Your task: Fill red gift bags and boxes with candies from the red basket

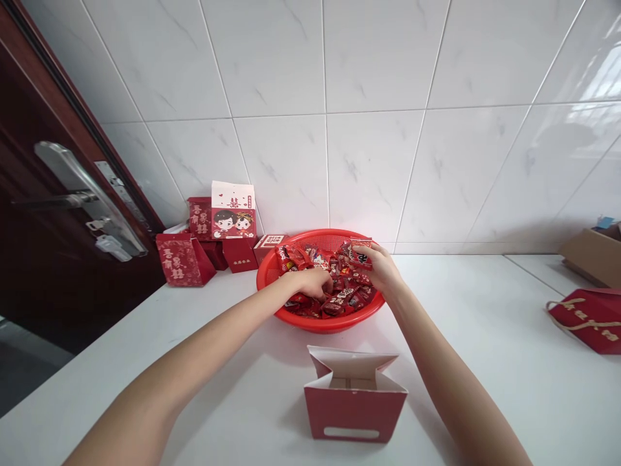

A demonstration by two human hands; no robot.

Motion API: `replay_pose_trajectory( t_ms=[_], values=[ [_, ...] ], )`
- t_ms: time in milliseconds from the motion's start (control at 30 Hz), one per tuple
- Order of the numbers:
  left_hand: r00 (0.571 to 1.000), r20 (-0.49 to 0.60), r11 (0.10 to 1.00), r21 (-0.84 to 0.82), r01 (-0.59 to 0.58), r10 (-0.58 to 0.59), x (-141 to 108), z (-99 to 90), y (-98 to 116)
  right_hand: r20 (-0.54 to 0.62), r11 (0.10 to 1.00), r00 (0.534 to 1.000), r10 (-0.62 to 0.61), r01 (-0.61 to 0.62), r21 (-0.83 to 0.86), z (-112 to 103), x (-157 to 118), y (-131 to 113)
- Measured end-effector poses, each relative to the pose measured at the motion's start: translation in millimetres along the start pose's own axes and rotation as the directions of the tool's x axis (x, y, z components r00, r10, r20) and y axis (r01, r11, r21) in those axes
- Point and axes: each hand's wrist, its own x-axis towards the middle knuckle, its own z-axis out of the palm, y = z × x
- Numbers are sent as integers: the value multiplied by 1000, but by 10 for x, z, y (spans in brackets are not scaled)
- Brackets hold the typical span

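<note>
A red plastic basket (330,327) full of red-wrapped candies (339,301) stands on the white table. My left hand (316,283) reaches in among the candies with its fingers curled down; what they hold, if anything, is hidden. Over the basket's right side, my right hand (381,264) is closed on a red candy packet (359,252). Nearer to me, between my forearms, an upright red gift box (356,414) has its top open, showing a pale inside and a white strip low on its front.
Several red gift boxes (182,260) and a white-and-red box (233,210) are grouped at the back left, by a dark door with a metal handle (97,194). To the right lie a red box with a cord (589,318) and a cardboard box (594,255). A tiled wall (373,175) rises behind.
</note>
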Motion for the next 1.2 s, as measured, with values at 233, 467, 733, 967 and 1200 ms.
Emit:
replay_pose_trajectory(
  t_ms=[233,467,733,967,1200],
  values=[
    [939,-345,918,-368,-147,12,6,-102,-86,13,999,1000,-9,8,31,38,-28,-16],
    [893,-448,369,-839,-399,-53,-40,-208,-78,47,999,998,-33,33,-1,27,-27,8],
    [896,-442,367,-840,-400,-34,-43,-189,-15,215,998,976,16,-3,-64,-26,22,63],
    [853,-514,424,-793,-437,-84,-47,-185,-25,234,997,972,25,-7,-76,-11,7,36],
    [875,-480,457,-795,-399,-70,-56,-194,10,182,992,982,-45,66,-112,-19,-6,44]
  ],
)
